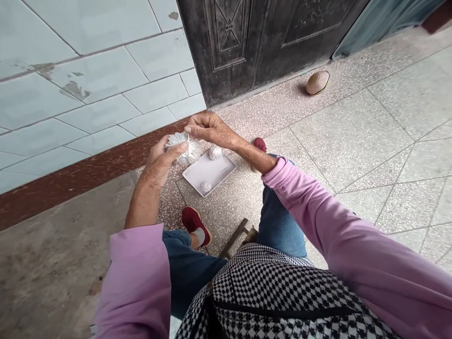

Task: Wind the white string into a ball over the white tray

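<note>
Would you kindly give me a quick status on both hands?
Left hand cups white pom-pom. Right hand pinches its top. White tray below, two small balls inside; nothing blocking.

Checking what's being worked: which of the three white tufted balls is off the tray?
The spiky ball in the left hand, pinched by the right hand; the other two lie in the tray.

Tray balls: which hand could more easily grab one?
Probably the right hand: it only pinches the pompom at its top and is nearest a ball in the tray, while the left hand grips the pompom.
</note>
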`<action>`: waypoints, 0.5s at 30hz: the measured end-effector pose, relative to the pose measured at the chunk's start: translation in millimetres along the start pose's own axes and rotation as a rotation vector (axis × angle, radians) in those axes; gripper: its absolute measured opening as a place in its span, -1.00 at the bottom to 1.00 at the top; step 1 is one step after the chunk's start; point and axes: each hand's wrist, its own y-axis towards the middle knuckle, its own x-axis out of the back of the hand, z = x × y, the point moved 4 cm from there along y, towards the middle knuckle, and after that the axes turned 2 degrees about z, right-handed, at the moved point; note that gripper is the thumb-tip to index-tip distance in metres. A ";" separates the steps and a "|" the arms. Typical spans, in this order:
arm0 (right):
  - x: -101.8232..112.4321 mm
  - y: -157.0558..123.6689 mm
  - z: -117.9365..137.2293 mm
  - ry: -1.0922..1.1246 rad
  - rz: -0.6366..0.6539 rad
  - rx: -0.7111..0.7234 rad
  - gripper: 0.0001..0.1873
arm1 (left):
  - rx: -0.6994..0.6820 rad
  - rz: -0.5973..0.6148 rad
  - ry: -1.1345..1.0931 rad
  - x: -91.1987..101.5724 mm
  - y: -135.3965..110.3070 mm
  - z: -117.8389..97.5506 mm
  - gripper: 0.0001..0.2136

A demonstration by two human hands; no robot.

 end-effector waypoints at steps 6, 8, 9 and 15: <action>-3.3 -4.6 12.3 -0.020 -0.037 -0.027 -0.38 | 0.110 0.040 0.019 -13.1 -7.0 -11.4 -0.09; -2.2 -3.6 10.8 -0.020 -0.032 -0.024 -0.39 | 0.108 0.046 0.039 -12.7 -6.0 -14.2 -0.10; -1.1 -2.6 8.8 -0.018 -0.032 -0.024 -0.40 | 0.104 0.041 0.053 -12.0 -5.5 -15.1 -0.10; 5.6 1.9 0.9 0.006 -0.087 -0.021 -0.40 | 0.034 -0.021 0.028 -18.4 -9.0 -18.9 -0.26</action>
